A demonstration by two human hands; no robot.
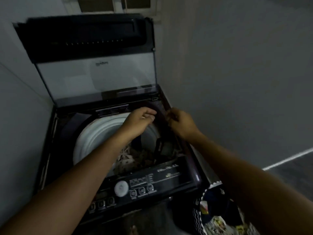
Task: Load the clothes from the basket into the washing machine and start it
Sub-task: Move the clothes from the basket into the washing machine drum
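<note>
The dark garment (pixel 160 146) hangs from both hands over the far right side of the washing machine (pixel 169 177), close to the dark surround rather than centred in the white drum ring (pixel 88 138). Released here, it may drape over the rim and later get trapped under the raised lid (pixel 94 78). The dim light makes a stray strap easy to miss. The left hand (pixel 142 118) is curled, its fingers and thumb pinching the cloth's top edge, with the arm stretched across the drum. The right hand (pixel 180 123), just beside it, pinches the same cloth with the wrist bent inward. More clothes wait in the basket (pixel 198 216) at lower right, and others (pixel 133 155) already lie in the drum
</note>
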